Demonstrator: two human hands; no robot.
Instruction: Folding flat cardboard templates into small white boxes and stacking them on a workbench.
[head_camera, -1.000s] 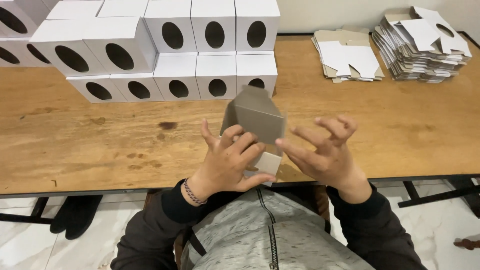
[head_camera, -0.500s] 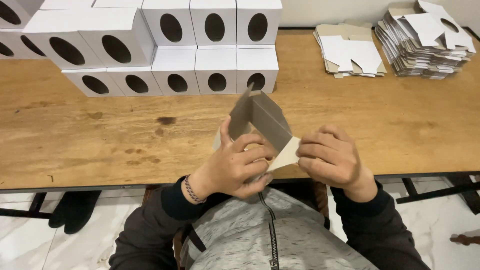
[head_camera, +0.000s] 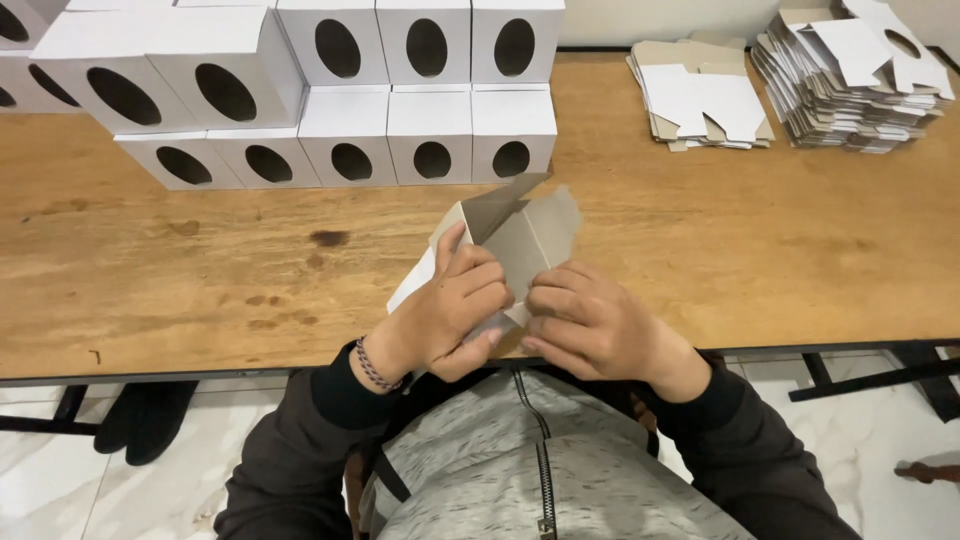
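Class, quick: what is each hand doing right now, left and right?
Left hand: closed on the half-folded box.
Right hand: closed, fingers curled on the same box's lower edge.

Bare tabletop (head_camera: 750, 250) L & R of hands; stacked white boxes (head_camera: 430, 130) blocking far side

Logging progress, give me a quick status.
Left hand and right hand both grip the half-folded carton, flaps open. Nothing in the way.

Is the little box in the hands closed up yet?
Not yet. The box has grey flaps sticking up unfolded at its far end, while the left hand and right hand grip it.
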